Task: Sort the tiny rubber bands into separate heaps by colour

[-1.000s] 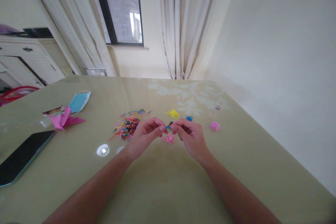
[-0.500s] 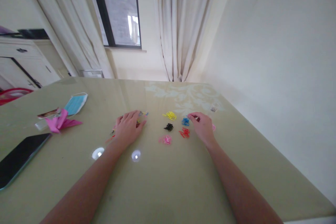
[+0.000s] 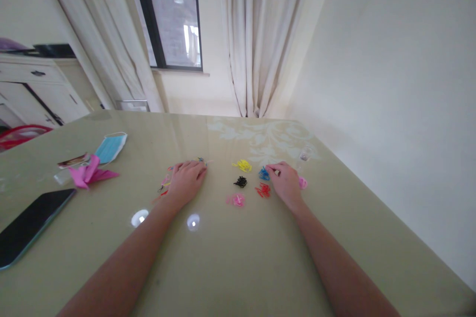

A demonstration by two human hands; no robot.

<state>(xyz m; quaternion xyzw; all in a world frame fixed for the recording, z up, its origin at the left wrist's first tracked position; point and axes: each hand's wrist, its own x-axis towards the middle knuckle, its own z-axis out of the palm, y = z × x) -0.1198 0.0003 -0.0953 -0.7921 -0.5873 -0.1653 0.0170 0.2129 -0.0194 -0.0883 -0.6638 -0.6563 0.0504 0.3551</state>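
My left hand (image 3: 187,181) rests low over a mixed scatter of small coloured rubber bands (image 3: 165,179), which shows along its left side and beyond its fingers. Its fingers are curled with the thumb drawn in, and the fingertips are mostly hidden. My right hand (image 3: 285,181) pinches with thumb and forefinger at the pile of blue rubber bands (image 3: 264,174), apparently on a blue one. Close by lie separate piles of yellow bands (image 3: 244,165), black bands (image 3: 241,182), red bands (image 3: 263,190) and pink bands (image 3: 238,200). More pink bands (image 3: 303,183) show behind my right hand.
A small clear packet (image 3: 305,154) lies beyond my right hand. At the left of the table (image 3: 230,257) are a phone (image 3: 35,223), a folded pink paper shape (image 3: 91,173) and a blue face mask (image 3: 111,147). A wall (image 3: 401,109) runs along the right edge.
My left thumb has drawn in towards the fingers, and the hand has shifted slightly right, uncovering more bands on its left. My right hand stays at the blue pile. The view has shifted slightly.
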